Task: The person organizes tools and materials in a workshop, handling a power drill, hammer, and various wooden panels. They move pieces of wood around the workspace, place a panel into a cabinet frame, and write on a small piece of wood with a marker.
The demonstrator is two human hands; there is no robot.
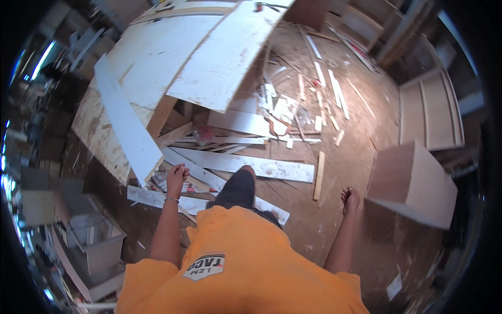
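Observation:
My left hand (177, 179) hangs beside my body with nothing in it, its fingers loosely bent and a thin band at the wrist. Closest to it is the lower end of a long white board (125, 120), which leans over the table's left part; hand and board look apart. Out to my right, my right hand (350, 200) hangs free too, with relaxed, half-curled fingers. A box-shaped wooden cabinet (389, 175) stands just right of it, not touched. One of my legs (236, 188) steps forward among white board strips (251, 165) on the floor.
A worktable (89, 125) bears large white panels (219, 57), with a small tool (259, 7) at the far end. Offcuts and wood strips (319, 175) litter the brown floor. Another wooden cabinet frame (429, 112) stands at right; cabinet parts (99, 256) lie at lower left.

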